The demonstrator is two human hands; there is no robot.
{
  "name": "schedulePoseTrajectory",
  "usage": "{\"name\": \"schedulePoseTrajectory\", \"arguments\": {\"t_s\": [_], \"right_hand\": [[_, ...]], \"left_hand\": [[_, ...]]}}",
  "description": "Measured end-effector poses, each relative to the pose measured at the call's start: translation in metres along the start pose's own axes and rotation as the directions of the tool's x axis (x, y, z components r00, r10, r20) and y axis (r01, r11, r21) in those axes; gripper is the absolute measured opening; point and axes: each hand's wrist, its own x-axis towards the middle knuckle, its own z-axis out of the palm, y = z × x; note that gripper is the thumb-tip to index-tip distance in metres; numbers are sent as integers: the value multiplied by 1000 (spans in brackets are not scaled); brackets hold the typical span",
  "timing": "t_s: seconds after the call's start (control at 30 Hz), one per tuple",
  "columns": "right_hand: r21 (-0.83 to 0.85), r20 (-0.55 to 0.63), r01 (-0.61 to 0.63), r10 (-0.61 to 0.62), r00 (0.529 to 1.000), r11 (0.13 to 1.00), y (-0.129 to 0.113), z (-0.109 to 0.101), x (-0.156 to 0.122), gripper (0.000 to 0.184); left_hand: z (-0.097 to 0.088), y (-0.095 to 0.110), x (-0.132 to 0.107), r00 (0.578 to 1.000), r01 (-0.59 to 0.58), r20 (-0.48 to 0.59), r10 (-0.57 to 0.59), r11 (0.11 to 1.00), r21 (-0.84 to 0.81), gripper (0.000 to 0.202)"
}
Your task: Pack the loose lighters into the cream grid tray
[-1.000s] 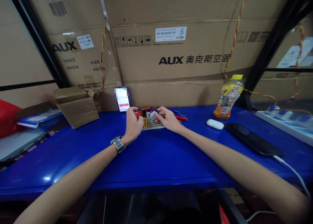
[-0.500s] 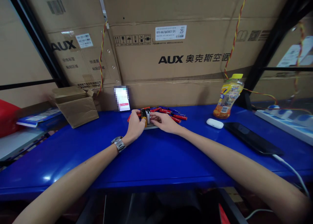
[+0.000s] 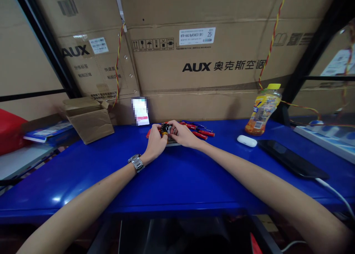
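At the back of the blue table [image 3: 180,183], close to the big carton [image 3: 222,87], the left hand [image 3: 156,142] curls beside some black-topped pieces [image 3: 164,127]; its thumb lies over their near side, and I cannot tell whether it grips them or only steadies them; the right hand [image 3: 183,134] meets it from the other side, thumb and fingers bent narrowly together; whether they pinch anything is hidden by the fingers; below both hands, the tray [image 3: 174,144] shows little but its pale front edge; red and blue pens [image 3: 210,134] lie beyond, some partly covered by the right hand; the upright phone's [image 3: 142,118] screen is mostly blurred into blocks; the power strip [image 3: 328,141] runs out of view at right.
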Motion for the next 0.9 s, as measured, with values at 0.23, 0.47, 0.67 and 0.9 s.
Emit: {"name": "schedulePoseTrajectory", "arguments": {"t_s": [0.23, 0.47, 0.67, 0.9], "right_hand": [[33, -107, -178, 180, 978, 984, 5, -3, 1, 26], [118, -84, -170, 181, 980, 978, 5, 0, -1, 25], [53, -108, -167, 172, 979, 985, 4, -1, -2, 13], [-57, -236, -160, 143, 961, 985, 4, -11, -3, 27]], "left_hand": [[0, -1, 1, 1000, -7, 10, 7, 998, 67, 29], [0, 0, 0, 1000, 0, 7, -1, 996, 86, 29], [0, 2, 0, 1000, 1, 10, -2, 995, 95, 28], [-1, 1, 0, 1000, 4, 17, -5, 997, 80, 29]]}}
